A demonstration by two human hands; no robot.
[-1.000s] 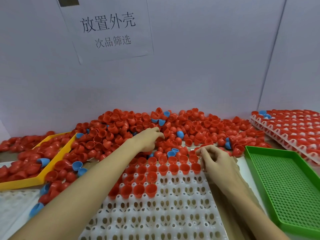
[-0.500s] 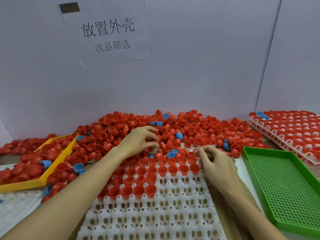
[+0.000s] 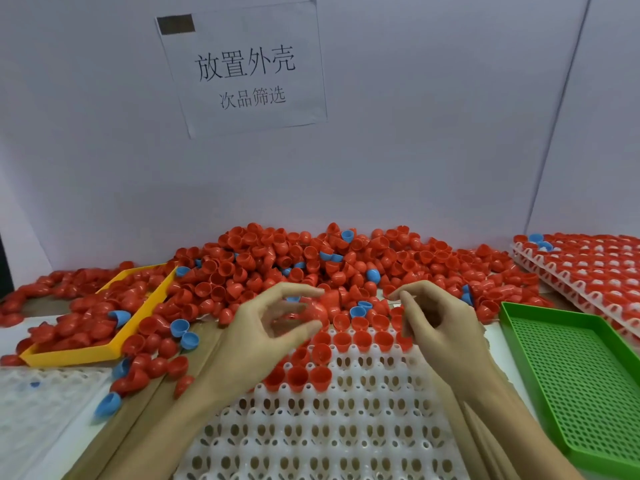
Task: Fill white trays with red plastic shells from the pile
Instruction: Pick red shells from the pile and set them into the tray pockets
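A big pile of red shells point(image 3: 346, 268), with a few blue ones mixed in, lies against the back wall. In front of it sits the white tray point(image 3: 332, 427); its far rows hold red shells point(image 3: 362, 339). My left hand point(image 3: 270, 330) hovers over the tray's far left corner. Its thumb and forefinger form a C around a blurred red shell point(image 3: 317, 311). My right hand point(image 3: 436, 327) is over the tray's far right corner with curled fingers. Its fingertips meet at the edge of the pile. Whether they pinch a shell is hidden.
A yellow tray point(image 3: 86, 353) with red shells stands at the left, and a green perforated tray point(image 3: 571, 386) at the right. Filled white trays point(image 3: 588, 271) are stacked at the far right. Another white tray point(image 3: 31, 407) lies at the near left. Loose blue shells point(image 3: 183, 334) lie about.
My left hand has pulled back from the pile to the tray's far left corner with a shell. My right hand stayed at the tray's far right corner. The camera has moved closer.
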